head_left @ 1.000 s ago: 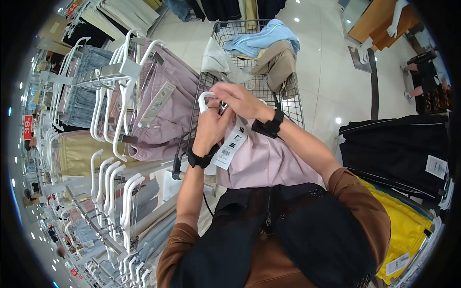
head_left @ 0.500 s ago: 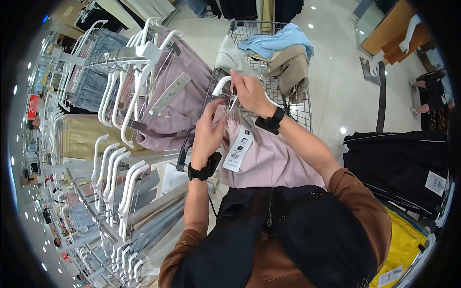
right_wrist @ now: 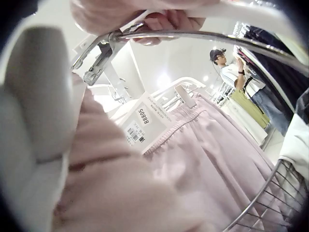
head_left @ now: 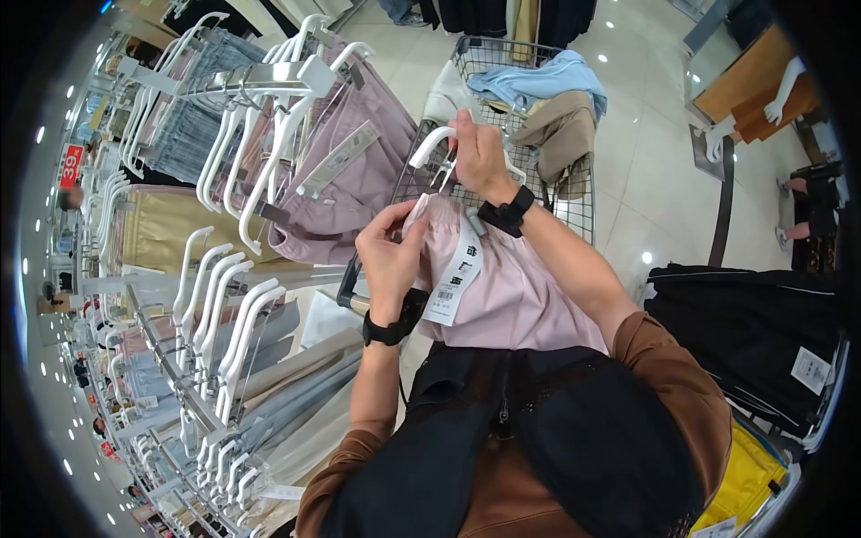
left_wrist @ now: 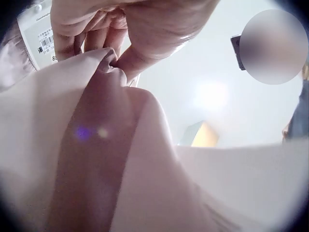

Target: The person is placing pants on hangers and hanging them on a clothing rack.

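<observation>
My left hand (head_left: 389,260) pinches the waistband corner of pale pink elastic-waist pants (head_left: 507,296) between thumb and fingers. In the left wrist view the pinched cloth (left_wrist: 104,72) bunches under the fingertips. Just above, my right hand (head_left: 482,161) grips a white clip hanger (head_left: 432,146) by its metal middle. A metal hanger clip (right_wrist: 91,72) shows below that hand in the right wrist view, close to the pink waistband. A white paper tag (head_left: 456,273) hangs from the pants. The lower part of the pants drapes against my body.
A wire shopping cart (head_left: 585,208) stands ahead, holding blue, tan and white clothes. Racks of white hangers (head_left: 211,287) and hung pink pants (head_left: 345,193) crowd the left. Black clothes (head_left: 740,327) and yellow clothes (head_left: 744,480) hang at the right. A person (right_wrist: 256,79) stands among racks.
My hands were together at the hanger and have drawn apart. The right has risen with the hanger; the left has come down, now pinching the waistband. The view has shifted leftward.
</observation>
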Motion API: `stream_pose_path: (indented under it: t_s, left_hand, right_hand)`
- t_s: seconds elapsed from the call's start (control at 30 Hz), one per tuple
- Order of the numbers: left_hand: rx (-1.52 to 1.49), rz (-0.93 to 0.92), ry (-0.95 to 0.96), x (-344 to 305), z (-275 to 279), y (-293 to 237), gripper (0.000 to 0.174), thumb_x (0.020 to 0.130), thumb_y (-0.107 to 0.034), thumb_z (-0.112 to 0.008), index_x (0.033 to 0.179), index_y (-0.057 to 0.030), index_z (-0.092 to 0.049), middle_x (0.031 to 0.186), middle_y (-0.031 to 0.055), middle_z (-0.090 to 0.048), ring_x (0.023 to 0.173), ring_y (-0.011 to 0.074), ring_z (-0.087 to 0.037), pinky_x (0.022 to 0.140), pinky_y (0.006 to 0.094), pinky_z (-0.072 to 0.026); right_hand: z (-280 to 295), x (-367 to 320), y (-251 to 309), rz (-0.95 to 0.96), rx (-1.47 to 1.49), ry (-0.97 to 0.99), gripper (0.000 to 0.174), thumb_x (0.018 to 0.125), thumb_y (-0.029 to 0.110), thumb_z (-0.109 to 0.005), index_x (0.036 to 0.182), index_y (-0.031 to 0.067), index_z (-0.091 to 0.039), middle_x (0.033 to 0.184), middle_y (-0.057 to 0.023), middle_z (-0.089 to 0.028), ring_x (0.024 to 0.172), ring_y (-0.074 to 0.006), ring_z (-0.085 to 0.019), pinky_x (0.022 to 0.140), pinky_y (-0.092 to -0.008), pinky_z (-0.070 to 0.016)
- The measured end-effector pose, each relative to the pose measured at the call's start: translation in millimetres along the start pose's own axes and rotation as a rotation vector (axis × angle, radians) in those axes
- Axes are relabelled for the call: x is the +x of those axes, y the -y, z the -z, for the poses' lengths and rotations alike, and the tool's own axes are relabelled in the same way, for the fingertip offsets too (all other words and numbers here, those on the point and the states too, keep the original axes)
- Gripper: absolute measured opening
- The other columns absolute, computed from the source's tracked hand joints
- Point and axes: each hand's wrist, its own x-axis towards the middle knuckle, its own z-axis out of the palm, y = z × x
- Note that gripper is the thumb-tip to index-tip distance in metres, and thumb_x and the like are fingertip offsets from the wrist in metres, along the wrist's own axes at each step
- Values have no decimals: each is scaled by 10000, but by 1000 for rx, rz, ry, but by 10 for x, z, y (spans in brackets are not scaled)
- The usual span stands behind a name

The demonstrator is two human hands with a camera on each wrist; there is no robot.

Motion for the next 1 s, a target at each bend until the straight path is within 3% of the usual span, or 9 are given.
stream_pose_path:
  t_s: [0.13, 0.23, 0.3, 0.53, 0.57, 0.67, 0.7, 0.83, 1.0]
  left_hand:
    - [-45, -55, -52, -15, -70, -82, 192, 793, 26, -687, 983, 43, -704, 861, 75, -693, 775, 90, -615, 721, 222, -479]
    - [-36, -111, -65, -26, -91, -60, 196, 789, 40, -688, 984, 37, -707, 872, 69, -682, 790, 99, -618, 721, 219, -474]
    - [-29, -136, -63, -39, -106, -50, 200, 786, 46, -690, 984, 34, -709, 874, 67, -675, 795, 103, -619, 722, 217, -472]
    - [-202, -209, 88, -47, -50, -176, 156, 816, 8, -689, 967, 49, -684, 913, 78, -661, 807, 132, -633, 758, 242, -492]
    - [-272, -230, 148, -15, 1, -162, 143, 837, -5, -677, 970, 49, -676, 917, 76, -658, 817, 136, -638, 766, 249, -495]
    - [-290, 11, 242, 129, 79, 81, 192, 891, -112, -657, 1033, 17, -662, 1035, 92, -662, 868, 141, -650, 817, 264, -490]
    - [-194, 55, 279, 182, 75, 172, 236, 885, -146, -676, 1060, 10, -655, 1063, 101, -663, 902, 151, -652, 835, 280, -491]
    - [22, 90, 757, 319, -51, 427, 626, 823, -304, -757, 1320, -26, -498, 1278, 135, -580, 1204, 228, -538, 999, 380, -420]
    - [-60, 39, 1107, 415, -516, 556, 783, 863, -277, -729, 1472, -61, -287, 1442, 143, -417, 1314, 260, -429, 1080, 408, -357]
  right_hand:
    - [-38, -60, 49, -13, 65, 58, 666, 1032, 426, -265, 620, -25, -532, 495, -86, -450, 473, -221, -444, 504, -349, -364]
    - [-47, -93, 59, -30, 75, 104, 621, 1028, 371, -335, 628, -34, -582, 525, -161, -539, 505, -326, -536, 543, -397, -425]
    - [-31, -119, 94, -59, 122, 152, 651, 1034, 419, -279, 619, -14, -531, 501, -67, -427, 481, -181, -406, 494, -338, -333]
    - [146, -211, 214, -222, 400, 241, 615, 1028, 473, -313, 685, 28, -564, 576, 54, -446, 527, -43, -368, 487, -232, -255]
    - [208, -202, 358, -219, 429, 225, 655, 1026, 492, -289, 648, 25, -550, 560, 22, -441, 517, -60, -367, 489, -245, -250]
    - [482, -143, 640, -61, 482, 244, 714, 1025, 505, -223, 571, 32, -505, 529, -57, -453, 493, -134, -363, 488, -286, -249]
    - [571, -132, 688, 41, 513, 222, 680, 1031, 488, -243, 609, 31, -517, 547, -5, -449, 509, -84, -373, 475, -252, -255]
    - [989, -57, 960, 272, 763, 295, 740, 1022, 538, -151, 643, 41, -547, 581, -58, -494, 534, -168, -401, 535, -292, -301]
    - [1386, -127, 1603, 566, 788, 277, 751, 1003, 582, -92, 745, 48, -553, 582, -45, -488, 488, -145, -351, 527, -294, -287]
